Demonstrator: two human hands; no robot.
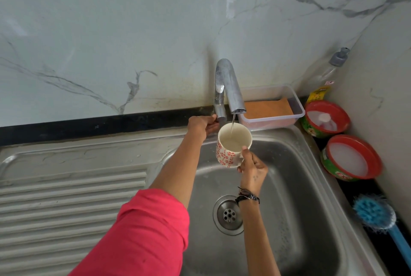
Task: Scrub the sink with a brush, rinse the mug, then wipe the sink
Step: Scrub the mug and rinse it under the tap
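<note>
head view: right hand [252, 165] grips the patterned mug [231, 145] by its handle under the faucet [229, 88] at the sink's [311, 186] back edge — left hand [203, 124] holds the tap base; overfilling could spill.

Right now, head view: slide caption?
Right hand holds patterned mug under thin tap stream; left hand grips tap handle.

No text reads clearly; the bottle's [327, 75] small red tag and yellow label are too blurred.
</note>
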